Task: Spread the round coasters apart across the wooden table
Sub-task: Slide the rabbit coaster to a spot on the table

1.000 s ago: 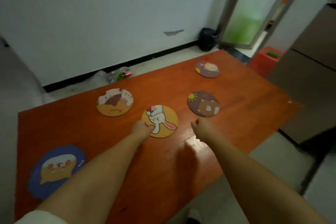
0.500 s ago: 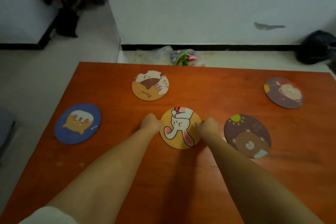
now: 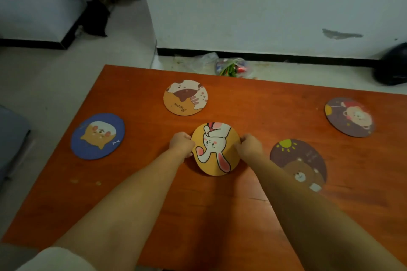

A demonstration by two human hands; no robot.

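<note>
Yellow and round, the rabbit coaster [image 3: 217, 149] lies flat on the reddish wooden table [image 3: 253, 204] between both hands. The left hand [image 3: 181, 145] and right hand [image 3: 250, 146] pinch its opposite edges, fingers curled (four other coasters lie well apart around it).

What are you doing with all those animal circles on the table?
A person is laying round coasters out on a wooden table. Both hands, the left hand and the right hand, grip the edges of the yellow rabbit coaster in the middle. Four others lie flat and apart from one another: a blue dog coaster on the left, an orange cat coaster behind, a bear coaster on the right, and a purple coaster at the far right.
</note>
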